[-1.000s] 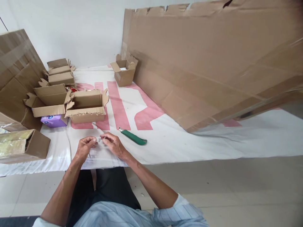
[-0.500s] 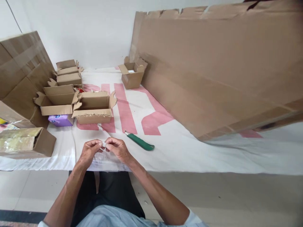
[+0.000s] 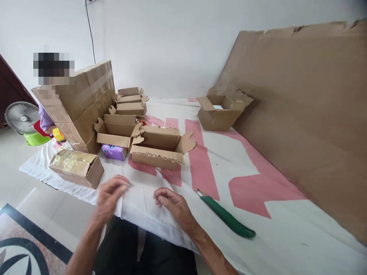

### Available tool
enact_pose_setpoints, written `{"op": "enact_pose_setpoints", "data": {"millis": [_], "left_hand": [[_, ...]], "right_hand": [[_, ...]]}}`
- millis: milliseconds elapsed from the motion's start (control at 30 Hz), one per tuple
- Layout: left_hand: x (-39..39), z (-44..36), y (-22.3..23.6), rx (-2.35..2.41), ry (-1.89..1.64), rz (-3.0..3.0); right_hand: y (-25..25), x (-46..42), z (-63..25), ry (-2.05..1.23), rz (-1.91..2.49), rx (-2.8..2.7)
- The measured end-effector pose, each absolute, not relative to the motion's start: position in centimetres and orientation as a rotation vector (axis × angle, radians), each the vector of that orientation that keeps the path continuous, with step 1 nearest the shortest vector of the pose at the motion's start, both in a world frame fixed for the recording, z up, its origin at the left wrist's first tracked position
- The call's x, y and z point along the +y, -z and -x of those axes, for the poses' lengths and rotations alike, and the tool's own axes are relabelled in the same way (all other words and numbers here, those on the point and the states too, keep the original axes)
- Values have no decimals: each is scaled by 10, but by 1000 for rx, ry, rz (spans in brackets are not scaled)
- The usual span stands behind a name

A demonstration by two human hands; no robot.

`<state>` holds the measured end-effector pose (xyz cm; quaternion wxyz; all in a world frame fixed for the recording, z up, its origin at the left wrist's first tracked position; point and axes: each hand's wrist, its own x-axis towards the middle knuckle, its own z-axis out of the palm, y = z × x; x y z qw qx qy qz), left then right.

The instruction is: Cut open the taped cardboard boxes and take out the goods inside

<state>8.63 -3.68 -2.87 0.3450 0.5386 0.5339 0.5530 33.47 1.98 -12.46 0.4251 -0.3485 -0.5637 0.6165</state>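
Observation:
My left hand (image 3: 111,196) is above the near edge of the cloth-covered table, slightly blurred, its thumb and fingers pinched together. Whatever may be between those fingertips is too small and smeared to make out. To its right, my right hand (image 3: 173,206) hovers with curled fingers, and nothing shows in them. The hands are apart. A utility knife (image 3: 226,215) with a green handle lies on the table to the right of my right hand, its short blade pointing toward the boxes. Beyond both hands stands an open cardboard box (image 3: 156,158) with torn flaps.
A second open box (image 3: 116,133) rests by a purple packet (image 3: 114,152); more boxes stand behind. A taped box (image 3: 77,168) sits at left, before stacked cartons (image 3: 86,103). A person is partly visible behind those, near a fan (image 3: 23,118). Large cardboard (image 3: 301,114) leans at right.
My hands have separated; the small white piece that was pinched between them no longer shows. The view has swung left, bringing the fan and a person into sight.

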Motion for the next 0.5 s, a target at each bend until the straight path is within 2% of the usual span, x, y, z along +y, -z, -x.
{"op": "enact_pose_setpoints", "data": {"millis": [100, 133, 200, 300, 500], "left_hand": [[-47, 12, -12, 1916, -2102, -1173], [-45, 46, -23, 2056, -2199, -1010], [-37, 102, -37, 2216, -2124, -646], [-21, 145, -40, 2194, -1910, -592], [-26, 106, -1, 2054, -1743, -779]], "right_hand": [[125, 23, -326, -1614, 897, -1430], [125, 24, -320, -1641, 888, -1447], [122, 27, -306, -1693, 845, -1490], [116, 32, -279, -1736, 744, -1561], [110, 29, -248, -1625, 689, -1658]]}}
